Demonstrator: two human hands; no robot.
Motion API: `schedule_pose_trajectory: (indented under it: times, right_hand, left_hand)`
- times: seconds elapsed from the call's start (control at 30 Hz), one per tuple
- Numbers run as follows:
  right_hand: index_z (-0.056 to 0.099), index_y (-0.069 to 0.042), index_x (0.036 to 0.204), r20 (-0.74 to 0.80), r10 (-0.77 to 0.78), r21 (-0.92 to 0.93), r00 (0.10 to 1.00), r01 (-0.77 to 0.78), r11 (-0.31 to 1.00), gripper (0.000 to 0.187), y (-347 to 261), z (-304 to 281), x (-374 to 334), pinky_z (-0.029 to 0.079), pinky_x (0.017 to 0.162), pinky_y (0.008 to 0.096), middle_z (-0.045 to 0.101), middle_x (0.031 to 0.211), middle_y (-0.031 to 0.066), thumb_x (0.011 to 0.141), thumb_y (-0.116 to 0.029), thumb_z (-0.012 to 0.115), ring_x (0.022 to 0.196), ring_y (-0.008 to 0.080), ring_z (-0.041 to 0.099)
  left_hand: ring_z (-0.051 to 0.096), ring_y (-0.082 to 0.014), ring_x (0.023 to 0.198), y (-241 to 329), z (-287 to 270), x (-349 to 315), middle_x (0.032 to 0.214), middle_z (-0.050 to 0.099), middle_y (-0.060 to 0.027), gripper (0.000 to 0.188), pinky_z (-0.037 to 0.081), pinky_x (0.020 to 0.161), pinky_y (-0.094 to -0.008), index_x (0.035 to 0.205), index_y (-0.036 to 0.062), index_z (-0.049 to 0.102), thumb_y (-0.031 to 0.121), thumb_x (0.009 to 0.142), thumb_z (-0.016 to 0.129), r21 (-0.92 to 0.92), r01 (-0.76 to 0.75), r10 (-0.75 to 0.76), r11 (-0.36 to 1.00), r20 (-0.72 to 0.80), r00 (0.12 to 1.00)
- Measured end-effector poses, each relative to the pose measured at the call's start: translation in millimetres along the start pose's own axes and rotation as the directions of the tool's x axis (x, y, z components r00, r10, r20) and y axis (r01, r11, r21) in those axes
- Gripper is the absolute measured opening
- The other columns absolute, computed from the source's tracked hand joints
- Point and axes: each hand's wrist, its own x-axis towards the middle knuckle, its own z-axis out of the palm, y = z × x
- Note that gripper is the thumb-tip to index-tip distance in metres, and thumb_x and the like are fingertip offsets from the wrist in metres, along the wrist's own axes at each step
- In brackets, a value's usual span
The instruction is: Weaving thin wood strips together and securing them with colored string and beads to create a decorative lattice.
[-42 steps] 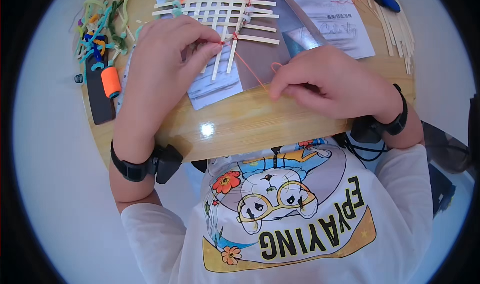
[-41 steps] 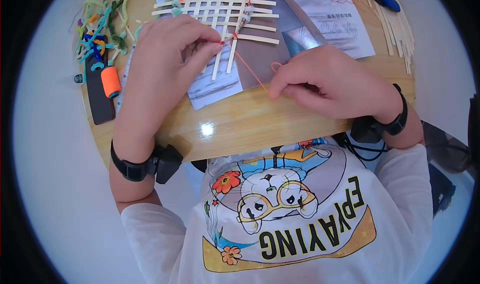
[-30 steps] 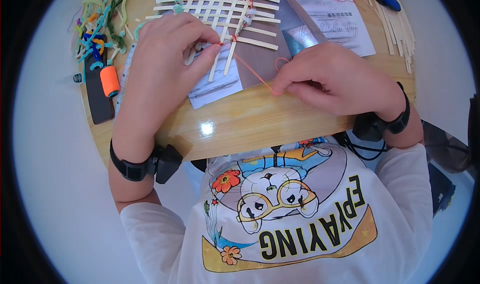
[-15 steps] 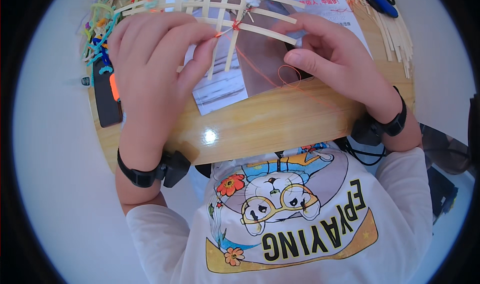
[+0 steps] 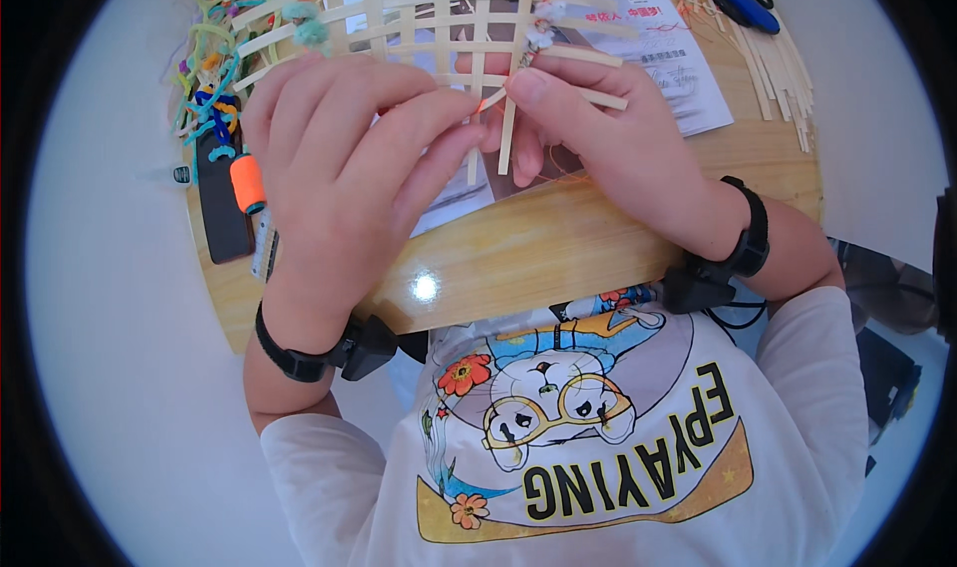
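Head view: the lattice (image 5: 480,28) lies at the top, beyond the bench's (image 5: 558,243) near edge, with its near corner between the hands. The left hand's (image 5: 349,148) grip is narrow, apparently pinching orange thread (image 5: 482,106); the right hand's (image 5: 628,138) grip holds the corner, thumb on top, fingers partly hidden beneath. Pinning that corner steadily and drawing the thread snug, without kinking the strips (image 5: 506,143), would seem best. These are flat, pale and likely springy; the mint tuft (image 5: 309,30) looks fuzzy, the orange spool (image 5: 247,184) cylindrical.
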Motion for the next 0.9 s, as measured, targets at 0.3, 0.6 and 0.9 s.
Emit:
schedule_pose_trajectory:
  times: [0.3, 0.6, 0.9]
  right_hand:
    - [0.055, 0.005, 0.123, -0.072, -0.165, -0.104, 0.984, 0.157, 0.982, 0.038, -5, -12, -3, 0.048, 0.058, 0.024, 0.066, 0.088, 0.0088, 0.1, -0.025, 0.049, 0.065, 0.0087, 0.058]
    - [0.055, 0.003, 0.125, -0.066, -0.107, 0.075, 0.992, 0.112, 0.991, 0.038, -5, -16, 1, 0.051, 0.056, 0.0257, 0.064, 0.082, 0.0085, 0.101, -0.026, 0.046, 0.06, 0.0103, 0.057]
    - [0.064, -0.003, 0.108, 0.139, -0.001, 0.299, 0.99, -0.041, 0.953, 0.03, 4, -25, 5, 0.049, 0.058, 0.0246, 0.065, 0.08, 0.0073, 0.098, -0.029, 0.053, 0.059, 0.0113, 0.056]
  left_hand:
    - [0.041, -0.0271, 0.128, -7, -3, -5, 0.141, 0.038, -0.0177, 0.083, 0.034, 0.105, -0.0382, 0.142, 0.0002, 0.029, 0.029, 0.08, 0.076, -0.435, 0.335, -0.445, 0.836, -0.178, 0.878]
    - [0.056, -0.0162, 0.102, -8, 1, -8, 0.118, 0.06, -0.0107, 0.056, 0.042, 0.088, -0.0295, 0.131, -0.0034, 0.047, 0.027, 0.088, 0.068, -0.844, 0.469, -0.677, 0.261, 0.187, 0.712]
    - [0.059, -0.012, 0.075, 6, -3, -4, 0.079, 0.067, -0.0061, 0.038, 0.045, 0.073, -0.0245, 0.086, -0.0034, 0.068, 0.032, 0.094, 0.058, -0.678, 0.72, -0.697, 0.148, 0.445, 0.562]
